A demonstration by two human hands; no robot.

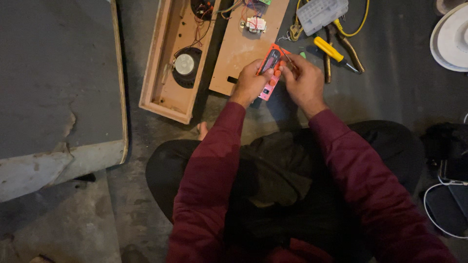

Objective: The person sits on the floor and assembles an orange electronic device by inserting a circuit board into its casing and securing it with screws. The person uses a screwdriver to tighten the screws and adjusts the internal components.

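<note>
My left hand (249,83) grips a small orange-pink panel (271,71) with a dark display window and round buttons, held over the floor in front of my crossed legs. My right hand (304,80) pinches its upper right edge, where thin wires stick out. Both sleeves are dark red. Just beyond the hands lie an open wooden speaker box (168,73) with a round speaker (185,65) and its detached back board (243,48) carrying a small transformer and wiring.
A yellow-handled screwdriver (331,51), pliers and yellow cable lie beside a grey plastic case (321,13) at the top. White round plates (451,39) sit top right. A grey slab (58,78) fills the left. Dark gear with a white cable (446,195) lies at right.
</note>
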